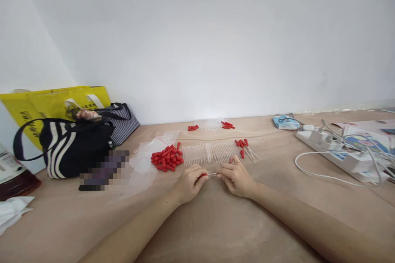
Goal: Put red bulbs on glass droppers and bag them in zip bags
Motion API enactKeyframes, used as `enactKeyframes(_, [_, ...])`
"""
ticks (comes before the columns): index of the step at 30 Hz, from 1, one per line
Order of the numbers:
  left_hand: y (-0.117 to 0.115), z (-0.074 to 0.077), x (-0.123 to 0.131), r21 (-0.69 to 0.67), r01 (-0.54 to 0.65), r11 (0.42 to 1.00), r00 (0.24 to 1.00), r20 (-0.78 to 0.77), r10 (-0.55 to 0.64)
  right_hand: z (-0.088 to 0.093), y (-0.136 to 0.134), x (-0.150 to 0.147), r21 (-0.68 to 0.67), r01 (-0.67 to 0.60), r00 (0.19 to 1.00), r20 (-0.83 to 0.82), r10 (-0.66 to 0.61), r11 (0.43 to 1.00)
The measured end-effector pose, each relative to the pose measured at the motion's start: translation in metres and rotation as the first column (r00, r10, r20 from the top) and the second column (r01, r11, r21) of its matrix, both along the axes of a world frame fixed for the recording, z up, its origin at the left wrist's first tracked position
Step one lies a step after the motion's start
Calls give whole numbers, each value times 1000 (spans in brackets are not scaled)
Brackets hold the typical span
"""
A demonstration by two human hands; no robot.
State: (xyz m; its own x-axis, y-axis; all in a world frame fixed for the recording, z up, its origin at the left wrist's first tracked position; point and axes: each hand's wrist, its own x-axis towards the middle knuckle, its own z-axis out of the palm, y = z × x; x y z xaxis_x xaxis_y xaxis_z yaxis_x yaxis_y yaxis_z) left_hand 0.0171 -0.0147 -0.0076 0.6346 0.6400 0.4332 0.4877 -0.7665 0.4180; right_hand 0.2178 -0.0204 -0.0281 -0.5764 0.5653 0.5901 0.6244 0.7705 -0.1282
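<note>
Pinching a red rubber bulb point(203, 176) between the thumb and fingers of my left hand point(191, 181), I have a clear dropper tube point(212, 174) running from it across to my right hand point(235, 176), whose fingertips are closed on the tube's other end. The tube lies roughly level, low over the wooden tabletop point(216, 230), right in front of me; whether the bulb is seated on it I cannot tell, as my left fingers cover the join.

Just beyond my hands, a row of clear tubes point(197, 154) lies side by side. Left of the row sits a pile of red bulbs point(166, 158), next to a clear plastic bag point(142, 164). At its right end lie several bulb-capped droppers point(246, 144), tilted different ways. Farther back, near the wall point(216, 49), are two small red clusters point(228, 125) with clear tubes between them.
</note>
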Motion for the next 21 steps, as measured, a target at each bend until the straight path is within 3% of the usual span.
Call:
enactKeyframes(14, [-1,5,-2,-2,-43,999,999,12,43,3,-4,-2,-173,44,995,-81,-59,984])
enactKeyframes(21, [0,3,-1,103,-105,989,994,24,103,1,-7,-6,-179,50,989,-132,-74,983])
